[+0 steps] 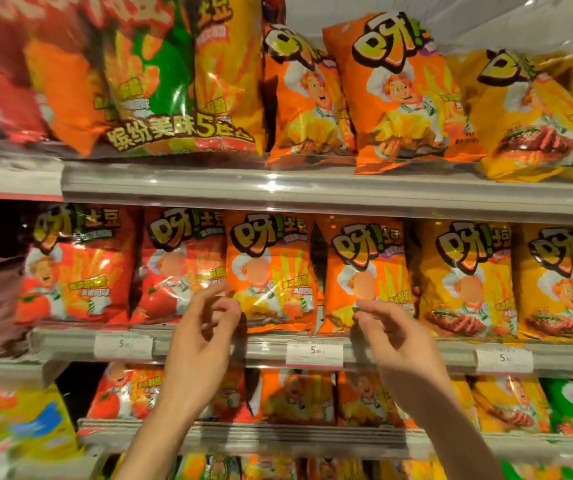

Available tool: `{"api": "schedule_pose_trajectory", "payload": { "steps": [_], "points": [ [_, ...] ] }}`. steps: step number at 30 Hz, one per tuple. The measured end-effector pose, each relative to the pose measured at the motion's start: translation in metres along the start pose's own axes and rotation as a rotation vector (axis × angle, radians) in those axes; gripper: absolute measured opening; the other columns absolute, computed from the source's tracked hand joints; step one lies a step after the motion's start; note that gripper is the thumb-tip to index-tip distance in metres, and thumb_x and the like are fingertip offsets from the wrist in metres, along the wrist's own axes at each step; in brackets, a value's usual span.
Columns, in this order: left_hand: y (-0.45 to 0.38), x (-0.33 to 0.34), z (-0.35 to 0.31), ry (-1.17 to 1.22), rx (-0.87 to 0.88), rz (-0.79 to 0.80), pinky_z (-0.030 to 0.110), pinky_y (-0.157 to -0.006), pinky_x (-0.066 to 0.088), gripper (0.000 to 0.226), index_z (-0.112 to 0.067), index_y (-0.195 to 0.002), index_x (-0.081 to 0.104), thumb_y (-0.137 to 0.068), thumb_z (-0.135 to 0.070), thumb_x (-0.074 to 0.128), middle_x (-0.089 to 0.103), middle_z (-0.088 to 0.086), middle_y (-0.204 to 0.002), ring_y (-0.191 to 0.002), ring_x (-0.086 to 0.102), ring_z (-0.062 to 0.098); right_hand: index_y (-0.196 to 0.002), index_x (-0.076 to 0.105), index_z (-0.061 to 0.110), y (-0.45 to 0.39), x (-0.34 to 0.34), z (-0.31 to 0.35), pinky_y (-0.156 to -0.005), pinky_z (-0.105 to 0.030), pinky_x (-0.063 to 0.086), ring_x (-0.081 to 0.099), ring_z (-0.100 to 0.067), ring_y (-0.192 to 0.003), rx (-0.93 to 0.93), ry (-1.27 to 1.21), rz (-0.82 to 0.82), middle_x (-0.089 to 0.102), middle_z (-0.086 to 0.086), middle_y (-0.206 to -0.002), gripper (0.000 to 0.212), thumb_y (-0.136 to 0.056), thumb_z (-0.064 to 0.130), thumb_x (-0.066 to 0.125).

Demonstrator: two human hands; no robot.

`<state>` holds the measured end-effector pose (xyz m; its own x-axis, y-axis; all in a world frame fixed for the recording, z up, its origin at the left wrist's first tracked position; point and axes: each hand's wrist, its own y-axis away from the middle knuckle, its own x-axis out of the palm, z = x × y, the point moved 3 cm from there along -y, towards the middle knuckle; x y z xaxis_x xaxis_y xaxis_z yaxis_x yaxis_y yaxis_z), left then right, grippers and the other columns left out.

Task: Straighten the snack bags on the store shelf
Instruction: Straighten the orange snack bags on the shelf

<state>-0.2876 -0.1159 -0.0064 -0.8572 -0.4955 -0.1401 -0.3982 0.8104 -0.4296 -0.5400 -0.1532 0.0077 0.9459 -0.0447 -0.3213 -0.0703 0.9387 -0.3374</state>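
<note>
Orange chip bag [271,271] stands upright, long axis vertical, between both hands. Left hand [205,327] nearer, at its lower-left edge; right hand [392,336] beside neighbouring bag [364,275]. Fingers loosely curled, grasping nothing.

Price tags [314,355] read 5; orange bags [269,271] seemingly say 呀!土豆.

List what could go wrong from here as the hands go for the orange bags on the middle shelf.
1. On the top shelf, an orange bag and a yellow bag lean out over the rail; a bump could tip them off.
2. The left hand and right hand hover with loosely curled fingers before two orange bags packed tight; tugging one may skew its neighbours.
</note>
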Motion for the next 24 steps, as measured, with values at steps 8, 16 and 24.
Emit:
{"api": "schedule_pose_trajectory", "payload": {
  "steps": [8,16,24],
  "points": [
    [-0.049,0.009,0.011,-0.317,0.113,0.098,0.031,-0.109,0.035,0.048,-0.036,-0.145,0.040,-0.100,-0.044,0.052,0.046,-0.016,-0.140,-0.134,0.042,0.009,-0.152,0.027,0.038,-0.058,0.077,0.028,-0.113,-0.028,0.031,0.034,-0.004,-0.139,-0.171,0.269,0.127,0.029,0.014,-0.154,0.056,-0.100,0.052,0.044],
    [-0.069,0.030,0.011,-0.363,0.115,0.158,0.037,-0.111,0.031,0.057,-0.032,-0.153,0.026,-0.102,-0.045,0.046,0.039,-0.005,-0.155,-0.143,0.034,0.020,-0.156,0.016,0.025,-0.087,0.093,0.024,-0.114,-0.035,0.032,0.034,-0.020,-0.144,-0.064,0.154,0.082,0.033,-0.003,-0.157,0.074,-0.097,0.044,0.057],
    [-0.085,0.045,0.004,-0.134,-0.113,0.200,0.032,-0.105,0.028,0.069,-0.028,-0.157,0.003,-0.103,-0.045,0.043,0.028,0.000,-0.162,-0.146,0.031,0.025,-0.158,-0.005,0.017,-0.095,0.095,0.023,-0.118,-0.036,0.022,0.019,-0.024,-0.151,0.131,0.150,0.168,0.015,-0.008,-0.166,0.095,-0.094,0.064,0.047]
  ]
}}
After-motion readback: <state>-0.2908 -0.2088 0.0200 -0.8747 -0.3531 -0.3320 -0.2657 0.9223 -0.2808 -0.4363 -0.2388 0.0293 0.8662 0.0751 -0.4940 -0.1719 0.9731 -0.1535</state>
